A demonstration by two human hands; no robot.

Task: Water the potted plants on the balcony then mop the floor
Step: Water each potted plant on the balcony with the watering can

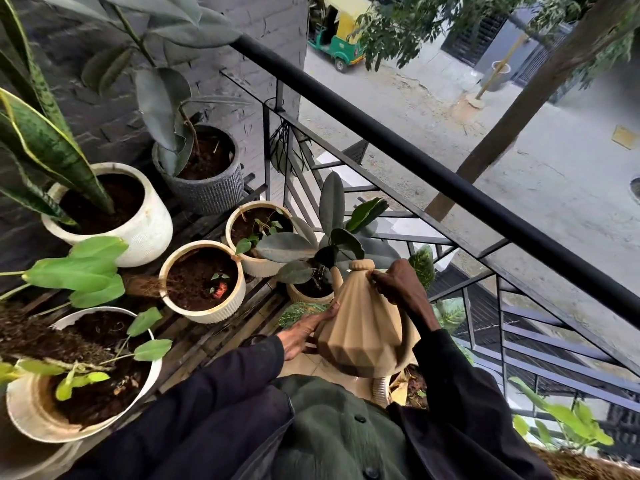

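A tan ribbed watering can [360, 323] is held in front of my chest, its spout pointing at a small pot with a dark-leaved rubber plant [313, 289]. My right hand [398, 289] grips the can near its top and handle. My left hand [304, 330] lies against the can's lower left side with fingers fairly straight. Several potted plants stand on a slatted wooden rack to the left: a cream pot with a seedling [202, 282], a cream pot behind it [259, 237], a white snake plant pot [114, 216], a grey ribbed pot [204, 171].
A black metal railing [433, 168] with glass panels runs diagonally on the right, the street far below. A large white pot [31, 410] sits at the lower left. More leafy plants [561, 420] grow at the lower right. A dark brick wall backs the rack.
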